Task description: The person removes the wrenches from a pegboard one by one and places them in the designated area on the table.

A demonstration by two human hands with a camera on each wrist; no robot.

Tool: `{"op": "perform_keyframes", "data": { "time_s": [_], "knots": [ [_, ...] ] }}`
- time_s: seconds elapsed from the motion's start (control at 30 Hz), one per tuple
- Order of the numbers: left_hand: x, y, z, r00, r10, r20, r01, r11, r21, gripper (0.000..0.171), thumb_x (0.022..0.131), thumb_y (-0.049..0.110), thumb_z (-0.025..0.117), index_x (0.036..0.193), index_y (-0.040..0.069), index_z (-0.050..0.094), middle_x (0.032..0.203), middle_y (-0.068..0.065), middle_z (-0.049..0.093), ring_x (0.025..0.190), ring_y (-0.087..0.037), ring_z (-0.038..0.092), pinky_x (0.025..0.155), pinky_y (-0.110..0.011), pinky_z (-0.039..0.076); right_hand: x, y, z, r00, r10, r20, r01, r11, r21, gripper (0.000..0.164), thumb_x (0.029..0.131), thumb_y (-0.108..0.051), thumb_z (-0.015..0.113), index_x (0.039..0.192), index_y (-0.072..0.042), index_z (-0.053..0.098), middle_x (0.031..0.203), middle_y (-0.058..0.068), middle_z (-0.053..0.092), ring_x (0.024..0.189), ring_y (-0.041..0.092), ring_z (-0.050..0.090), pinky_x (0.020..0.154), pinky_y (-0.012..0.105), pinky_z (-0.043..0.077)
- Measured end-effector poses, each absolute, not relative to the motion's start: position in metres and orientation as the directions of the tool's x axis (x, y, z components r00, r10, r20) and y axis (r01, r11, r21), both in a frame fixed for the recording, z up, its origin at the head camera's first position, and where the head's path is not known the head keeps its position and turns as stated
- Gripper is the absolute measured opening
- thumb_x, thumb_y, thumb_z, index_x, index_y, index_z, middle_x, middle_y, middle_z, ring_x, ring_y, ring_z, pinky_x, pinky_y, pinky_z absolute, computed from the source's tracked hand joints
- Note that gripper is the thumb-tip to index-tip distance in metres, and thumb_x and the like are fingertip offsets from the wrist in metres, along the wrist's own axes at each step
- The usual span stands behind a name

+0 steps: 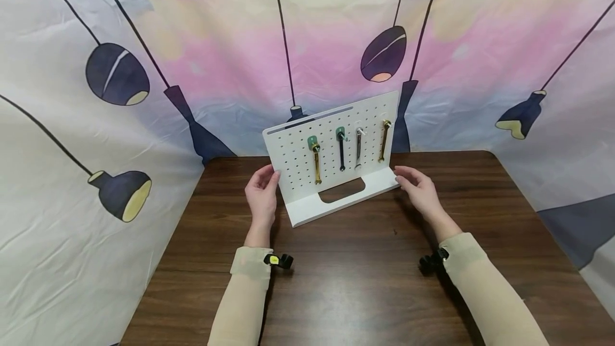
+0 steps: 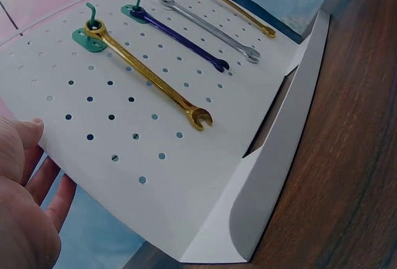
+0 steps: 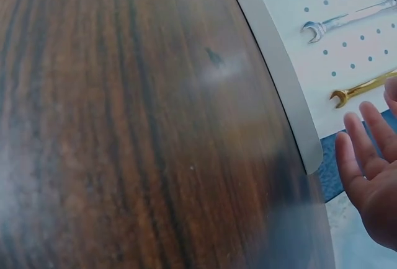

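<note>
With the left hand (image 1: 261, 194) pinching one edge of the white pegboard (image 1: 294, 170) on the counter (image 1: 336, 287) and the right hand (image 1: 422, 192) loose-fingered near the other, a one-sided tug could twist it and jolt the hanging wrenches (image 2: 149, 75) off their hooks (image 2: 87, 43).

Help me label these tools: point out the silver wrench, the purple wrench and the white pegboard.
Silver wrench (image 2: 208, 26), left wrist view, mid-shaft.
Purple wrench (image 2: 180, 38), left wrist view, mid-shaft.
White pegboard (image 1: 329, 162), head view, bare part of its perforated panel.
</note>
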State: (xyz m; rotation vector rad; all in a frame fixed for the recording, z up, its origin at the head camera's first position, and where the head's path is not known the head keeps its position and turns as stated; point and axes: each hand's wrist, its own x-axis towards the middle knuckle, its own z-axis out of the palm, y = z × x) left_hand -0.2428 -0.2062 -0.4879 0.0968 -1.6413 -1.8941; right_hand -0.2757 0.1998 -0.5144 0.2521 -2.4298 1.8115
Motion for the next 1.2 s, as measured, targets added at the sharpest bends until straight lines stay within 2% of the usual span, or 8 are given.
{"op": "perform_keyframes", "data": {
  "time_s": [0.13,0.23,0.4,0.5,0.73,0.97,1.2],
  "knots": [
    [-0.245,-0.205,-0.49,-0.803,-0.506,0.314,0.391,-0.05,0.919,0.028,0.095,-0.005,0.079,0.121,-0.01,0.072,0.11,-0.009,0.077,0.096,-0.016,0.071,0.083,-0.023,0.059,-0.28,0.196,-0.513,-0.985,-0.08,0.15,-0.165,0.245,-0.955,0.044,0.11,-0.018,0.064,0.148,0.003,0.058,0.145,0.024,0.062,0.116,0.018,0.065,0.087,0.017,0.054],
    [-0.245,-0.204,-0.49,-0.804,-0.508,0.308,0.389,-0.059,0.919,0.028,0.094,-0.008,0.078,0.121,-0.01,0.072,0.109,-0.007,0.077,0.095,-0.017,0.071,0.082,-0.023,0.059,-0.284,0.193,-0.511,-0.987,-0.093,0.128,-0.146,0.223,-0.964,0.044,0.11,-0.016,0.063,0.149,0.004,0.058,0.145,0.026,0.061,0.119,0.023,0.065,0.092,0.024,0.056],
    [-0.245,-0.204,-0.491,-0.805,-0.504,0.311,0.4,-0.074,0.914,0.027,0.093,-0.008,0.079,0.119,-0.009,0.073,0.106,-0.008,0.077,0.094,-0.018,0.071,0.083,-0.023,0.059,-0.287,0.185,-0.496,-0.988,-0.102,0.115,-0.133,0.199,-0.971,0.042,0.109,-0.009,0.061,0.146,0.011,0.056,0.144,0.032,0.06,0.112,0.013,0.066,0.099,0.041,0.057],
    [-0.245,-0.203,-0.491,-0.801,-0.505,0.321,0.414,-0.081,0.907,0.026,0.092,-0.008,0.08,0.118,-0.008,0.074,0.105,-0.009,0.077,0.093,-0.018,0.071,0.083,-0.024,0.06,-0.282,0.181,-0.482,-0.988,-0.106,0.109,-0.128,0.192,-0.973,0.041,0.109,-0.007,0.061,0.145,0.012,0.056,0.144,0.032,0.059,0.111,0.013,0.067,0.102,0.046,0.055],
    [-0.246,-0.203,-0.493,-0.791,-0.516,0.329,0.425,-0.075,0.902,0.025,0.092,-0.006,0.082,0.116,-0.005,0.076,0.105,-0.009,0.077,0.091,-0.017,0.071,0.083,-0.024,0.06,-0.282,0.182,-0.478,-0.99,-0.1,0.097,-0.116,0.204,-0.972,0.041,0.11,-0.009,0.059,0.146,0.012,0.056,0.145,0.03,0.06,0.112,0.012,0.067,0.099,0.036,0.057],
    [-0.246,-0.206,-0.494,-0.788,-0.522,0.327,0.423,-0.073,0.903,0.023,0.09,-0.008,0.082,0.113,-0.002,0.078,0.099,-0.004,0.077,0.087,-0.015,0.07,0.08,-0.024,0.06,-0.302,0.19,-0.495,-0.996,-0.071,0.051,-0.064,0.195,-0.979,0.043,0.112,-0.012,0.057,0.148,0.009,0.055,0.147,0.032,0.057,0.12,0.024,0.064,0.104,0.044,0.054],
    [-0.245,-0.206,-0.493,-0.778,-0.512,0.363,0.439,-0.03,0.898,0.024,0.09,-0.008,0.082,0.113,-0.006,0.077,0.099,-0.007,0.077,0.084,-0.015,0.069,0.077,-0.022,0.059,-0.312,0.194,-0.497,-0.998,-0.023,0.056,-0.059,0.2,-0.978,0.043,0.111,-0.02,0.061,0.147,0.004,0.06,0.141,0.024,0.063,0.116,0.022,0.066,0.096,0.035,0.056]
  ]
}}
